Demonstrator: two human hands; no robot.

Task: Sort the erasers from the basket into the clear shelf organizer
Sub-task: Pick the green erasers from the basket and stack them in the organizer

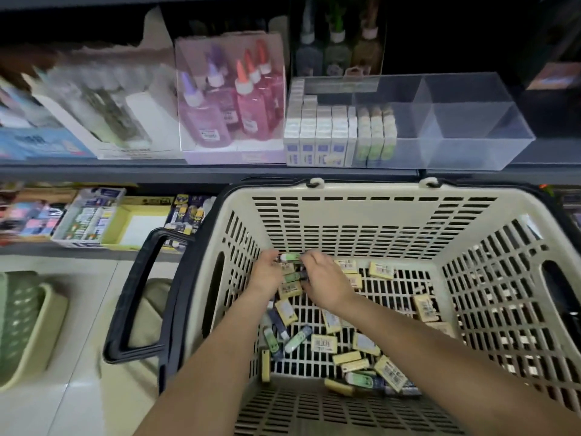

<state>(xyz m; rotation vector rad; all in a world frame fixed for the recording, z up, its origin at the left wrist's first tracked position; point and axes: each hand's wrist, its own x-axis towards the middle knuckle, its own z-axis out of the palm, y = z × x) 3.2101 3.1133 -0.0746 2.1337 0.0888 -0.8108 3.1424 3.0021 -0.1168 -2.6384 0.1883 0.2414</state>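
A beige slotted basket stands below the shelf, with several yellow and green erasers scattered over its floor. Both my hands are down at its far left corner. My left hand and my right hand together pinch a green eraser, with more green ones stacked between the palms. On the shelf above, the clear organizer holds rows of white boxed erasers at its left and green-and-yellow ones beside them. Its right compartments hold nothing.
Pink and purple glue bottles in a clear case stand left of the organizer. The basket's black handle hangs out to the left. A green basket sits on the floor at far left. Boxes of stationery line the lower shelf.
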